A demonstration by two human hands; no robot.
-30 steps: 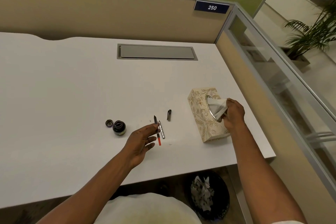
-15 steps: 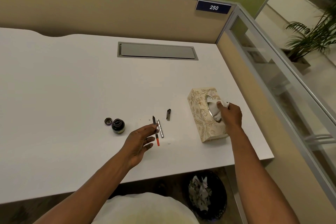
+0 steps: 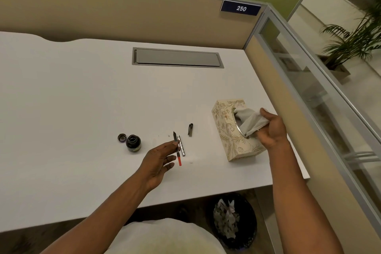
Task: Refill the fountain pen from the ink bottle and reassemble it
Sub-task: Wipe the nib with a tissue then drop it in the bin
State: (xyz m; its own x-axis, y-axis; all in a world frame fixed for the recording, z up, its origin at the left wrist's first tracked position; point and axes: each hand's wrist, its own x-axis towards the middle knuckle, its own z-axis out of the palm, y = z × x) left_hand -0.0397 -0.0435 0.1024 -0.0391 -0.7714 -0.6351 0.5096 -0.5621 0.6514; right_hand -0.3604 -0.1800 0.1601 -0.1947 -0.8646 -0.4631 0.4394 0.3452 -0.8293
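My left hand (image 3: 159,160) pinches the pen's nib section with its red-ended converter (image 3: 179,158) above the white desk, nib pointing away from me. Just right of it the silver barrel (image 3: 181,146) lies on the desk. The dark pen cap (image 3: 190,129) rests further right. The open ink bottle (image 3: 133,142) stands left of my hand, with its lid (image 3: 121,137) beside it. My right hand (image 3: 272,130) grips a white tissue (image 3: 250,121) that sticks out of the patterned tissue box (image 3: 228,130).
A grey cable hatch (image 3: 177,57) is set into the white desk (image 3: 72,99) at the back. Beige partitions and a glass panel close the far and right sides. A black waste bin (image 3: 233,220) with crumpled paper sits under the desk edge.
My right hand dipped into the tissue box opening and has drawn a tissue out to the right. My left hand has kept hold of the nib section, almost still.
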